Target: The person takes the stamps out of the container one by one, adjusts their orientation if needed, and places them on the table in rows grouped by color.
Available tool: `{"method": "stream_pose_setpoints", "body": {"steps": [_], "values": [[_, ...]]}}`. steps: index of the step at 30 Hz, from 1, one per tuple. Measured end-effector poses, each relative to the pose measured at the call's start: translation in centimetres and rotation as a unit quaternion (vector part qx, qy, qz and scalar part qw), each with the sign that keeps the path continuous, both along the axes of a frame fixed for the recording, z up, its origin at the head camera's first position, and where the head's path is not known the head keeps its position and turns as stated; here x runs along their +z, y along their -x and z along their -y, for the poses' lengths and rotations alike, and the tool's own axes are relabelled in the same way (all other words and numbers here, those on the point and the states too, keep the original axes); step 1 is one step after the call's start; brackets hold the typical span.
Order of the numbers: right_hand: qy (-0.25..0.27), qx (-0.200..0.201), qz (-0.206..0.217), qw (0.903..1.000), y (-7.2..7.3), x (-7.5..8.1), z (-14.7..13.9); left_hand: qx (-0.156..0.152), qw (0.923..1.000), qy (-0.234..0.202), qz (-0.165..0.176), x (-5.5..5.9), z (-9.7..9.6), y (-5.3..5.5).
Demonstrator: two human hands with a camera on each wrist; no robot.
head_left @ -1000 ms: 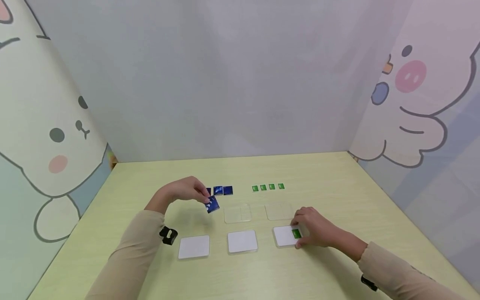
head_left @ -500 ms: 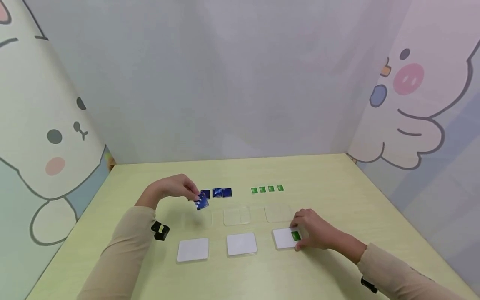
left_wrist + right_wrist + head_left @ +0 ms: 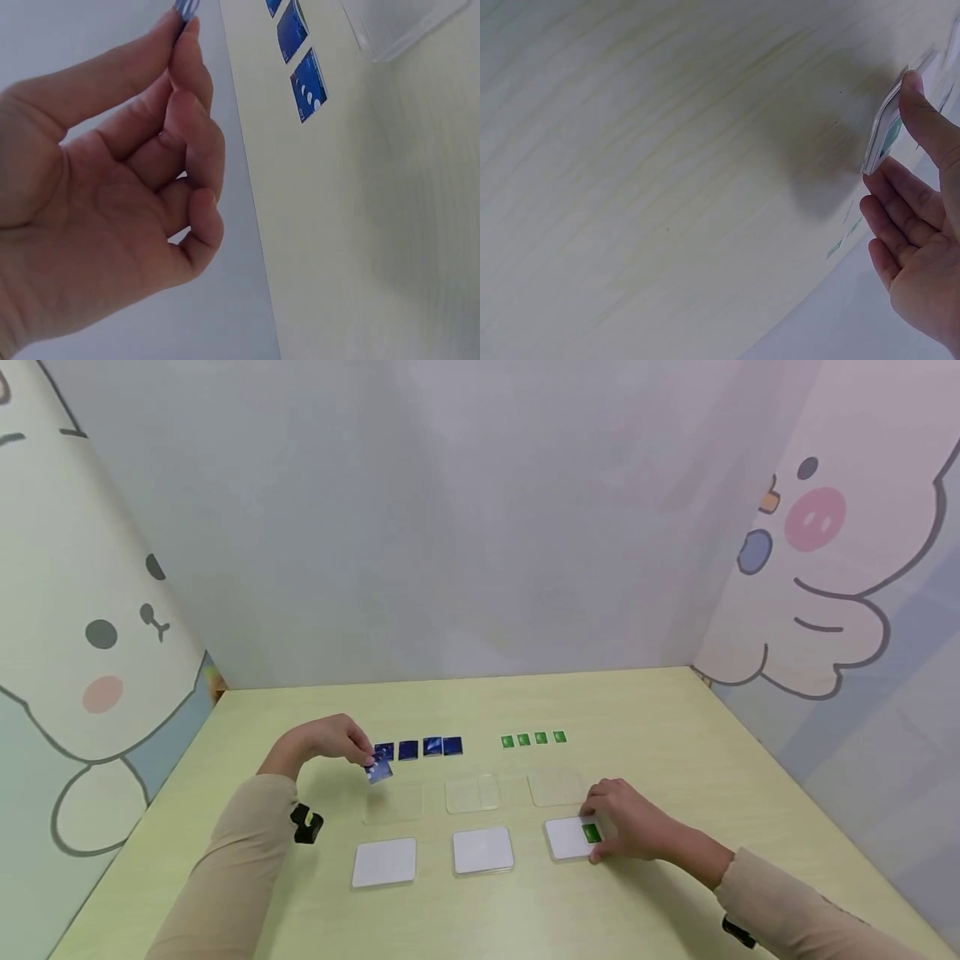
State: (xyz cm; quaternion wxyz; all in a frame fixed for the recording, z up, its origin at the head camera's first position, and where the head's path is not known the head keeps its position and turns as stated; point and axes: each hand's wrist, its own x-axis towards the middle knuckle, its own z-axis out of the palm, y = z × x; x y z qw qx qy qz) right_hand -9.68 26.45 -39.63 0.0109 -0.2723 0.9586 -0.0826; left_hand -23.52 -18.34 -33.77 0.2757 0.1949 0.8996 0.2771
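Between thumb and forefinger, my left hand (image 3: pixel 324 743) pinches a small blue square card (image 3: pixel 379 770) with white marks, raised over the table's left side. Only the card's edge shows in the left wrist view. A row of similar blue cards (image 3: pixel 408 750) lies just behind it. My right hand (image 3: pixel 636 820) grips the near and far edges of a white rectangular card (image 3: pixel 562 839), which seems to have a clear rim. On that card's right side lies a small green card (image 3: pixel 592 833). The right wrist view shows thumb and fingertips against the edges.
Two more white cards (image 3: pixel 384 862) lie left of the gripped one. Clear plastic pieces (image 3: pixel 472 793) form a row behind them. Several small green cards (image 3: pixel 542 738) lie farther back. A grey curtain (image 3: pixel 465 527) rises behind the pale table (image 3: pixel 480 927).
My left hand has moved left with the blue card, uncovering more of the blue row and the left clear piece. The right hand has stayed on the white card.
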Motion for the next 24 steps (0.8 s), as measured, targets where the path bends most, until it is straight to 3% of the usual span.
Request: {"method": "stream_pose_setpoints", "body": {"steps": [8,24], "values": [[-0.001,-0.003,0.005,1.0000,0.1,0.1,0.0,0.011,0.9999,0.001,0.004,-0.6,1.1,0.6],[-0.006,-0.004,0.006,1.0000,0.2,0.1,0.1,0.013,0.9998,-0.012,0.011,-0.7,1.4,0.6]]}}
